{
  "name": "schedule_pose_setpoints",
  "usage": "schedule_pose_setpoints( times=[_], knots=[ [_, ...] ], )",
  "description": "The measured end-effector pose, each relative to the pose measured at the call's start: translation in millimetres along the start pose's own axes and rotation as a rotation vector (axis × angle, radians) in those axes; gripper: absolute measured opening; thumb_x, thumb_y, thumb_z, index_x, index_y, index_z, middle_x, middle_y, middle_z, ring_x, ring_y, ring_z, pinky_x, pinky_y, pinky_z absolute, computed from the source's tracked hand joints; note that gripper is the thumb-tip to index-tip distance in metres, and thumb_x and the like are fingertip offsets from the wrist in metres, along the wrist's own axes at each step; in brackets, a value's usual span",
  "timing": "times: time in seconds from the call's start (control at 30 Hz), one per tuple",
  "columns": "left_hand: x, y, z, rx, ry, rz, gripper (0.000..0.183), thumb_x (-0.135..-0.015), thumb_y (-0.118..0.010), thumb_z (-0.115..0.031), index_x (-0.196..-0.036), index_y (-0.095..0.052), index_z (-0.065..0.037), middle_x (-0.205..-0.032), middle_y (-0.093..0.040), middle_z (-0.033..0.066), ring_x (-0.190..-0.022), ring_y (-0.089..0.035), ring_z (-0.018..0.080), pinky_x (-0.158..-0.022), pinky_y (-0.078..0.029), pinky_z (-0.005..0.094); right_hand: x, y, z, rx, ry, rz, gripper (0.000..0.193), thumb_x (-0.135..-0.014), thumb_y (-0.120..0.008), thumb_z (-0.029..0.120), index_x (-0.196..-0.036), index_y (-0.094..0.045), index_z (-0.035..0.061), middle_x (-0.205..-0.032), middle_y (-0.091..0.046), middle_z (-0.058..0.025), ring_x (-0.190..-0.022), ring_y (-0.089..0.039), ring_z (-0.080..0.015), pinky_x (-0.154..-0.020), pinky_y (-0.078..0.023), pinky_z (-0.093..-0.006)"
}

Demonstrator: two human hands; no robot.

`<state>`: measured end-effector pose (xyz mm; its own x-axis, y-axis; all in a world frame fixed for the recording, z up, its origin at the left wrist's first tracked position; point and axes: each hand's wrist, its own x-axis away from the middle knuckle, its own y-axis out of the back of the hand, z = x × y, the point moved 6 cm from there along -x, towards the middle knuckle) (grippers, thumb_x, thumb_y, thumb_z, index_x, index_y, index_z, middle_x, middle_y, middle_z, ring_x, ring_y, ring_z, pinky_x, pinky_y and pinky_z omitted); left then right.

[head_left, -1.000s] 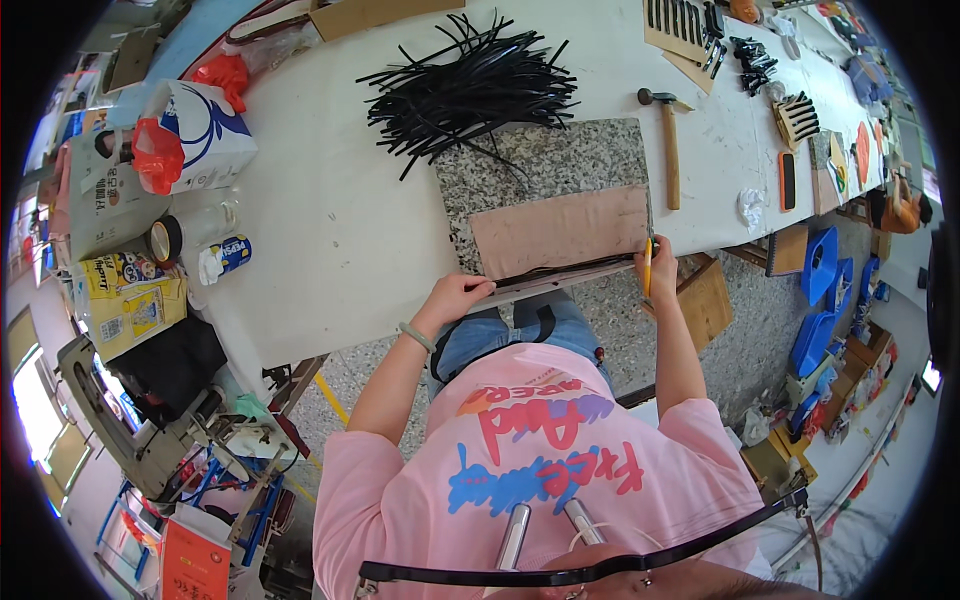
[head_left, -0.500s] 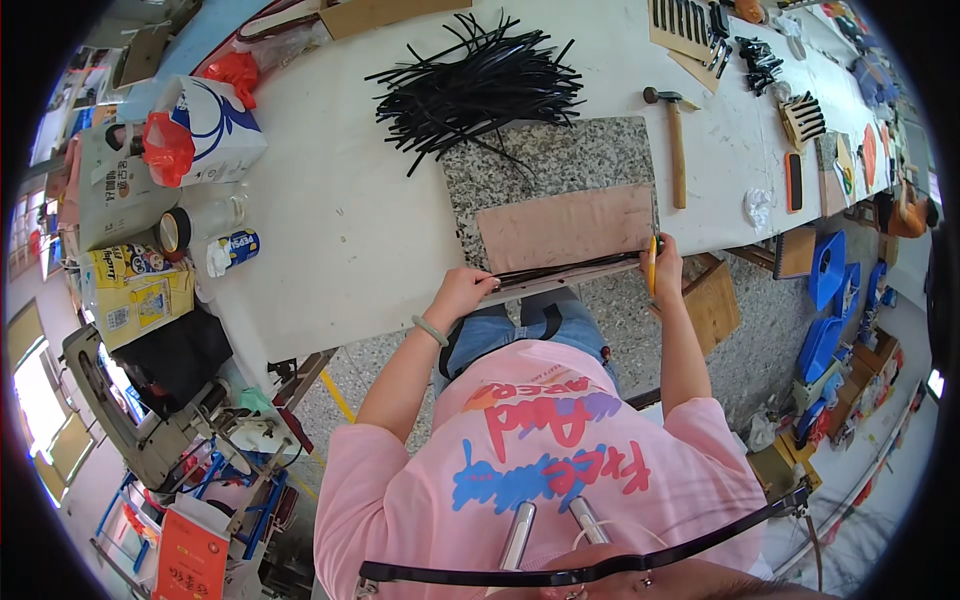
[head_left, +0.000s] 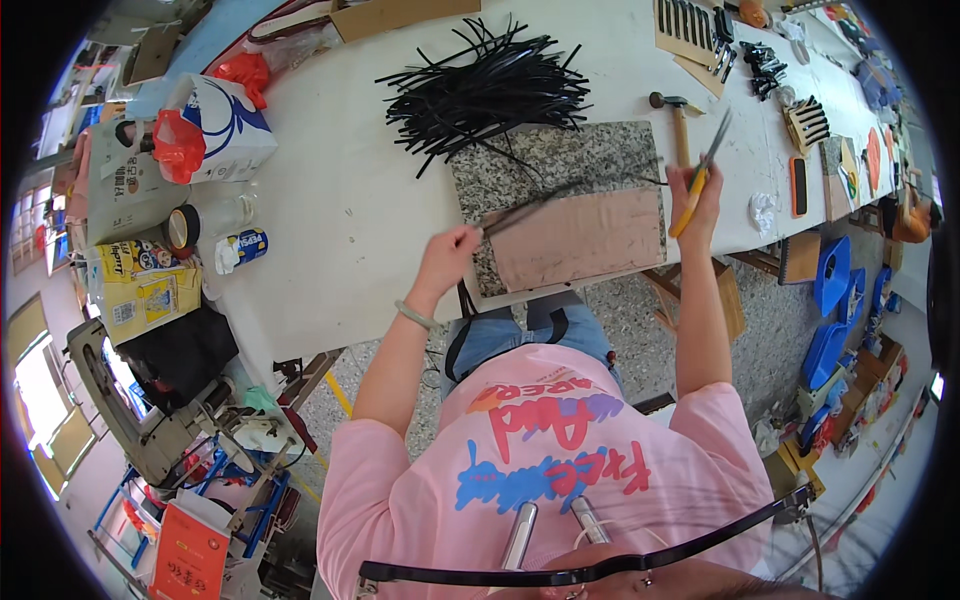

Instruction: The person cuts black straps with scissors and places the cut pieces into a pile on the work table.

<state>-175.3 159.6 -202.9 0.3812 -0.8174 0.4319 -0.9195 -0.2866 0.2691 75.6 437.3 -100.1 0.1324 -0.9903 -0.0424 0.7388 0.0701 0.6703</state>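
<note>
My left hand (head_left: 450,262) is closed on a few thin black strips (head_left: 530,208), which stretch out to the right, blurred by motion, over the slab; their ends also hang below the fist. Raised at the right, my right hand (head_left: 697,205) grips yellow-handled scissors (head_left: 688,212), blades pointing up and away from me. Between the hands lies a speckled stone slab (head_left: 600,150) with a flat pinkish-tan sheet (head_left: 580,240) on its near part. A tangled pile of black strips (head_left: 490,95) sits just beyond the slab.
A hammer (head_left: 681,135) lies right of the slab, partly behind my right hand. Further right are a black-and-orange oblong object (head_left: 798,187) and crumpled white plastic (head_left: 763,212). At the left stand a blue can (head_left: 243,248), a jar (head_left: 215,220) and bags (head_left: 225,125).
Both hands have lifted from the table's near edge and moved away from me. The strips swung up over the slab with my left hand. The scissors rose with my right hand.
</note>
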Motion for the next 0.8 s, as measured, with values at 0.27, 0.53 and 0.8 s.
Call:
schedule_pose_setpoints(
  times=[0.27,0.53,0.8],
  knots=[
    [-48.3,51.1,-18.1,0.292,0.187,-0.253,0.028,-0.089,-0.056,-0.024,-0.073,-0.058,-0.002,-0.060,-0.047,-0.0038,-0.054,-0.037,0.0048,-0.049,-0.031,0.0218,119.1,-130.1,66.0,0.124,-0.183,1.369,0.067,-0.084,-0.042,0.063,-0.112,-0.054,0.0034,-0.087,-0.063,-0.0117,-0.067,-0.060,-0.0185,-0.059,-0.049,-0.0292],
    [-51.6,56.2,-16.8,0.177,0.148,-0.258,0.031,-0.089,-0.056,-0.026,-0.072,-0.058,0.000,-0.061,-0.049,-0.0020,-0.050,-0.037,0.0058,-0.046,-0.031,0.0222,121.8,-190.3,96.8,0.083,-0.076,1.439,0.080,-0.077,-0.039,0.075,-0.110,-0.053,0.0033,-0.075,-0.053,-0.0055,-0.061,-0.056,-0.0141,-0.051,-0.046,-0.0284],
    [-58.8,62.0,-2.6,0.171,0.199,-0.156,0.035,-0.088,-0.054,-0.027,-0.067,-0.058,0.001,-0.053,-0.047,0.0019,-0.049,-0.039,0.0108,-0.049,-0.033,0.0281,120.2,-200.5,99.0,0.198,0.007,1.407,0.079,-0.078,-0.037,0.073,-0.103,-0.060,0.0024,-0.072,-0.061,-0.0145,-0.058,-0.060,-0.0213,-0.058,-0.049,-0.0333]
  ],
)
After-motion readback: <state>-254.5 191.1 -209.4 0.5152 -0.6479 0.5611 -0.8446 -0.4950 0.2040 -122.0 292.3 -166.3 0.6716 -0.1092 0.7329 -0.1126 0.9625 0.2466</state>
